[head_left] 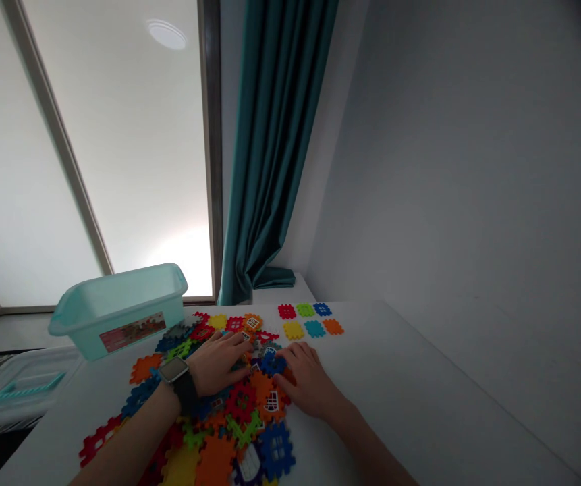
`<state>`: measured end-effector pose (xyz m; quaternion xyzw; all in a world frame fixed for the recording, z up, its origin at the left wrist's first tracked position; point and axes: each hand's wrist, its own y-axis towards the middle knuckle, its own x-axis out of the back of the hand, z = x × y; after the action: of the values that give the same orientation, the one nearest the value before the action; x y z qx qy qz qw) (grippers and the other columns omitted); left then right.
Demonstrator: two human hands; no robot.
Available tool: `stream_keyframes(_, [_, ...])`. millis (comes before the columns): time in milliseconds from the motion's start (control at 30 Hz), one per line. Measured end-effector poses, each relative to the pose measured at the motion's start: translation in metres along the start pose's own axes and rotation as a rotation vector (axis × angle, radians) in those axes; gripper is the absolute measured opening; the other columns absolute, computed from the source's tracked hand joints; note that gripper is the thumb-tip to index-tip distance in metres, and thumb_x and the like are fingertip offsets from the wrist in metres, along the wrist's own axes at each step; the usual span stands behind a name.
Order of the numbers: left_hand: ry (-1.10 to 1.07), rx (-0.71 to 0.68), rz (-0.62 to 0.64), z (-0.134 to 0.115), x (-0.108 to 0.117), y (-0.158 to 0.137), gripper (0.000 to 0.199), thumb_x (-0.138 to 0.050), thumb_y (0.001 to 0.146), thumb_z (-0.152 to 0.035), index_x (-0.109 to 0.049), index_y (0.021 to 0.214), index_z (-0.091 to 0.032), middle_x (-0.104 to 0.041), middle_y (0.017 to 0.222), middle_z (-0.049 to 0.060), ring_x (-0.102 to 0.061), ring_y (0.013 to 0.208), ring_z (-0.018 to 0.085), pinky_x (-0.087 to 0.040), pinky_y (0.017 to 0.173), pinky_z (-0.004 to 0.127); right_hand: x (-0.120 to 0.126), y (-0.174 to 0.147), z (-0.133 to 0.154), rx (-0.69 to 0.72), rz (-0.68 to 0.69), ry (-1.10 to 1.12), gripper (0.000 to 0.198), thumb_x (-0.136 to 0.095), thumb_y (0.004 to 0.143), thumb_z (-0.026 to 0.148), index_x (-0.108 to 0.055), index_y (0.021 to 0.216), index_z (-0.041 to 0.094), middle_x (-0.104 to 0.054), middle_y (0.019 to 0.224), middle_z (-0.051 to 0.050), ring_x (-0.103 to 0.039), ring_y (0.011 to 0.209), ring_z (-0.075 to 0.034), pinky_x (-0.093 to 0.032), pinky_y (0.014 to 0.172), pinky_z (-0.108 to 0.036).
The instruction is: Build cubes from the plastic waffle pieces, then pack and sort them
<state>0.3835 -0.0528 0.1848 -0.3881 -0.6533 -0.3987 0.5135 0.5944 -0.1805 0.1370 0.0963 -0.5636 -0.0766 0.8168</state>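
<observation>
A heap of coloured plastic interlocking tiles (216,455) with notched edges spreads over the table, in red, orange, yellow, green and blue. My left hand (220,362) lies across the top of the heap, fingers stretched out and apart, with nothing visibly held. At the right edge of the heap, my right hand (310,379) has its thumb and forefinger about a blue tile (272,363). Beyond it, several single tiles lie flat in two rows, among them a red tile (287,312), a yellow tile (293,330) and an orange tile (333,327).
A mint-green plastic tub (80,304) stands at the back left of the white table (371,405). Left of the table lies a clear lid (27,385) with a teal handle. A teal curtain (274,148) hangs behind, and a grey wall (462,202) is on the right.
</observation>
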Motion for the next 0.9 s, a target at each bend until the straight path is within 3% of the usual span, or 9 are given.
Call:
stream_keyframes(167, [0.005,0.006,0.025,-0.001,0.001,0.0,0.024,-0.058,0.091,-0.035,-0.063,0.114,-0.028,-0.067,0.112,0.005,-0.064,0.107,0.03,-0.047,0.093,0.046,-0.001,0.004,0.0,0.002,-0.031,0.045,0.029,-0.067,0.086,0.026,-0.06,0.114,0.022,-0.065,0.11,-0.007,-0.055,0.111,-0.027,-0.042,0.099,-0.044])
stream_keyframes(300, [-0.012,0.011,0.03,-0.001,0.001,0.001,0.026,-0.058,0.092,-0.035,-0.062,0.116,-0.028,-0.067,0.116,0.005,-0.064,0.109,0.03,-0.046,0.095,0.045,-0.002,0.005,0.0,0.042,-0.146,0.055,0.034,-0.072,0.082,0.026,-0.059,0.113,0.022,-0.067,0.111,-0.008,-0.057,0.111,-0.028,-0.041,0.102,-0.047])
stream_keyframes(500, [-0.061,0.036,-0.034,-0.003,0.003,0.001,0.062,-0.067,0.084,-0.04,-0.044,0.141,-0.027,-0.059,0.134,0.008,-0.058,0.12,0.031,-0.044,0.102,0.045,0.005,0.004,0.003,0.232,-0.342,0.005,0.039,-0.07,0.085,0.025,-0.054,0.121,0.022,-0.067,0.116,-0.009,-0.056,0.117,-0.029,-0.036,0.109,-0.053])
stream_keyframes(600, [-0.066,0.008,-0.08,-0.005,0.003,0.002,0.074,-0.072,0.08,-0.042,-0.039,0.144,-0.028,-0.056,0.138,0.009,-0.057,0.121,0.032,-0.044,0.102,0.045,0.011,0.003,0.005,0.32,-0.392,-0.025,0.038,-0.067,0.089,0.03,-0.052,0.124,0.023,-0.068,0.116,-0.008,-0.057,0.118,-0.028,-0.032,0.113,-0.056])
stream_keyframes(900, [-0.094,-0.098,-0.206,-0.006,0.004,0.004,0.049,-0.075,0.079,-0.033,-0.055,0.123,-0.027,-0.057,0.131,0.007,-0.06,0.115,0.028,-0.045,0.102,0.043,0.017,0.001,0.006,0.398,-0.425,-0.022,0.043,-0.064,0.093,0.036,-0.051,0.131,0.025,-0.069,0.117,-0.007,-0.059,0.117,-0.026,-0.031,0.116,-0.057])
